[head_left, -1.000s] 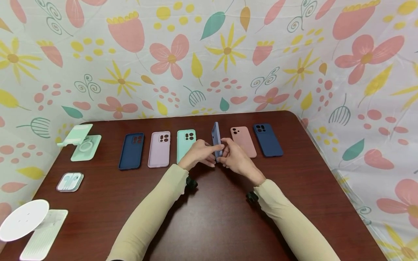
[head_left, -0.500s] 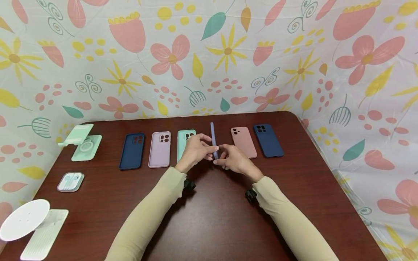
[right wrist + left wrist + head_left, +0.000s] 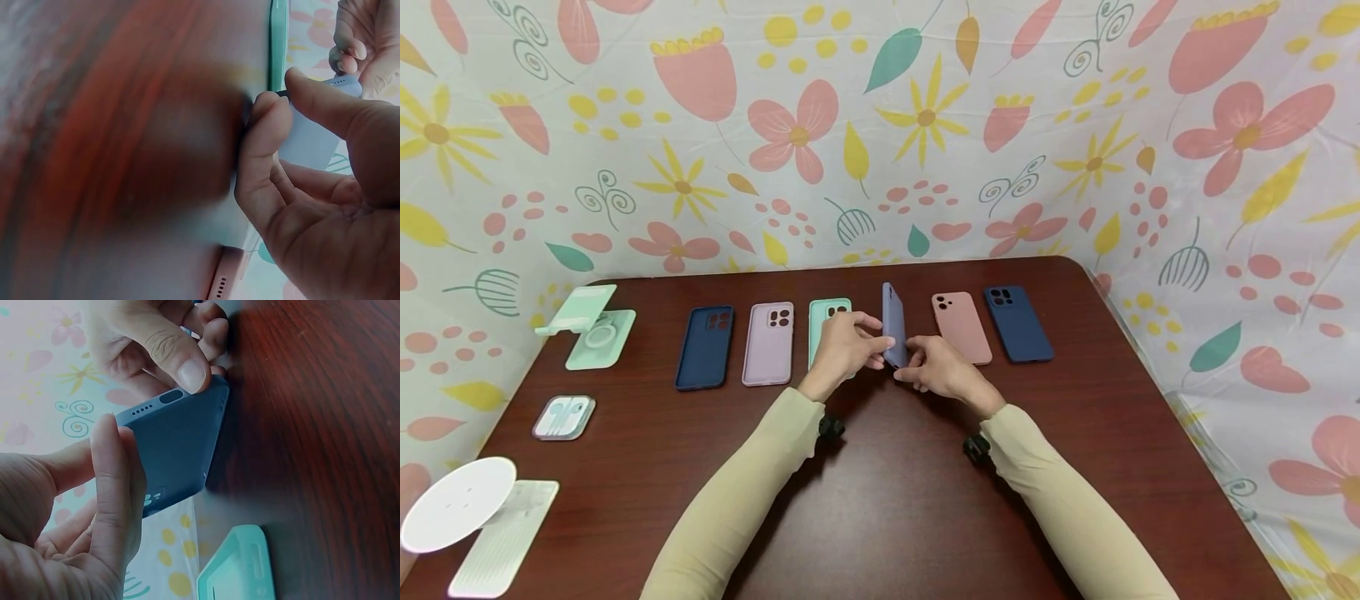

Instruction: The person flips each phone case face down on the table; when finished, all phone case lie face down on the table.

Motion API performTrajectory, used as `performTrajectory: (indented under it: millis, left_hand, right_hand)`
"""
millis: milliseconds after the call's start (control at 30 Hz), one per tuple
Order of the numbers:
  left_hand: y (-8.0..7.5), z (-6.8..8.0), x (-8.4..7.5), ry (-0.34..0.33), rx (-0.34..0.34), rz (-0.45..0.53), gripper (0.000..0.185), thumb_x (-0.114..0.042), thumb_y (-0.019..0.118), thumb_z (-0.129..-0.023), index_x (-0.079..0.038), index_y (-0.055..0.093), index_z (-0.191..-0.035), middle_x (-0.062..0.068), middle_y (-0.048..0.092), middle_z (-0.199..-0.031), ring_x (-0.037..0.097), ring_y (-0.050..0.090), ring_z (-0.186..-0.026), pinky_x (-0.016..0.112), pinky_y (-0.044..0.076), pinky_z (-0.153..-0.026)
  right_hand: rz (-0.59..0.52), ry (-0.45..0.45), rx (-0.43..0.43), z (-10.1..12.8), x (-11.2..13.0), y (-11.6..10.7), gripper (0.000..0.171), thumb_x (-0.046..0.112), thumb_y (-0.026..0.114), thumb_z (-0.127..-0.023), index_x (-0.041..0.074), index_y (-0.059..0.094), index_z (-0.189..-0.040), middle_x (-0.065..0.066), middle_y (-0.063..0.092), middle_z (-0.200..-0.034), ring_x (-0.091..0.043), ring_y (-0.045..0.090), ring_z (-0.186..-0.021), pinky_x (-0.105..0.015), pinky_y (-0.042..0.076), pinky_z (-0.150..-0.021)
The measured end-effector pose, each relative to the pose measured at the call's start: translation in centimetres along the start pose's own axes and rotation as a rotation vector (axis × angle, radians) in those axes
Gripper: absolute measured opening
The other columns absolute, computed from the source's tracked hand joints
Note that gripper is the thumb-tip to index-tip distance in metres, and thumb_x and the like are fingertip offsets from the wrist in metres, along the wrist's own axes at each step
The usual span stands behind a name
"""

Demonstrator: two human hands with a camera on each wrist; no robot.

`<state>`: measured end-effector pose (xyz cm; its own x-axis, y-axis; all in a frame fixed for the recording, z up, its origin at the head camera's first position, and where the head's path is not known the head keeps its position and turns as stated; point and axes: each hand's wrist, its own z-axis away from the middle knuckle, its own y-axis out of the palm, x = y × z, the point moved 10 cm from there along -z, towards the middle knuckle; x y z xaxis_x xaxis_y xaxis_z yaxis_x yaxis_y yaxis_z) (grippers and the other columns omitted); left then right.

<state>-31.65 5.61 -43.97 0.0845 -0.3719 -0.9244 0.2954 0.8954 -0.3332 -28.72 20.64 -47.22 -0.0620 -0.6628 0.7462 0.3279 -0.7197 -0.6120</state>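
Against the floral backdrop, on the dark worktop (image 3: 880, 500), we see our hands, left (image 3: 844, 346) and right (image 3: 942, 371), pinching the blue case (image 3: 893, 323) upright mid-row between the mint case (image 3: 823, 321) and pink case (image 3: 960, 327), now tilted broadside since a second ago, suggesting we're turning it over.

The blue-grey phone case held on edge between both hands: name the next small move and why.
Probably tip the blue-grey case down flat into the gap between the mint case and the pink case. Left hand and right hand pinch it standing on its long edge there, while the others lie flat.
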Motion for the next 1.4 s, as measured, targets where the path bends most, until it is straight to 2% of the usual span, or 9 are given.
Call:
performTrajectory:
  millis: [467, 700, 1100, 1267, 1400]
  left_hand:
    - [0.1, 0.0, 0.3, 0.028, -0.031, -0.009, 0.030, -0.008, 0.084, -0.096, 0.004, 0.077, -0.123, 0.019, 0.083, -0.092, 0.010, 0.072, -0.053, 0.048, 0.069, -0.073]
    - [0.6, -0.1, 0.6, 0.030, -0.022, -0.022, 0.030, -0.006, 0.082, -0.097, 0.006, 0.076, -0.124, 0.021, 0.082, -0.090, 0.009, 0.070, -0.051, 0.041, 0.069, -0.066]
    - [1.4, -0.3, 0.7, 0.003, -0.010, -0.178, 0.033, -0.008, 0.081, -0.098, 0.006, 0.074, -0.127, 0.019, 0.081, -0.093, 0.007, 0.070, -0.051, 0.032, 0.066, -0.062]
    - [1.6, -0.5, 0.9, -0.008, -0.016, -0.262, 0.035, -0.012, 0.083, -0.098, 0.003, 0.075, -0.128, 0.013, 0.082, -0.082, 0.008, 0.073, -0.054, 0.025, 0.063, -0.060]
    - [1.8, -0.5, 0.9, -0.012, -0.013, -0.293, 0.035, -0.013, 0.083, -0.097, 0.003, 0.075, -0.128, 0.011, 0.080, -0.077, 0.009, 0.074, -0.055, 0.025, 0.063, -0.063]
  right_hand:
    - [0.035, 0.034, -0.010, 0.1, -0.9, -0.6, 0.074, 0.016, 0.080, -0.100, -0.010, 0.044, -0.160, -0.010, 0.074, -0.089, -0.012, 0.068, -0.063, -0.026, 0.059, -0.062]
    - [0.058, 0.050, -0.019, 0.4, -1.2, -0.9, 0.074, 0.015, 0.078, -0.101, -0.009, 0.043, -0.161, -0.009, 0.074, -0.088, -0.011, 0.068, -0.063, -0.025, 0.058, -0.063]
    - [0.070, 0.069, -0.028, 0.9, -1.5, -1.2, 0.072, 0.012, 0.074, -0.104, -0.008, 0.040, -0.163, -0.010, 0.072, -0.086, -0.012, 0.067, -0.063, -0.024, 0.055, -0.060]
    - [0.055, 0.086, -0.025, 0.9, -1.7, -1.2, 0.072, 0.011, 0.073, -0.104, -0.008, 0.039, -0.164, -0.009, 0.070, -0.085, -0.012, 0.066, -0.063, -0.023, 0.054, -0.059]
    - [0.038, 0.101, -0.022, 1.0, -1.8, -1.4, 0.072, 0.010, 0.072, -0.104, -0.007, 0.038, -0.165, -0.008, 0.069, -0.086, -0.012, 0.065, -0.064, -0.023, 0.052, -0.059]
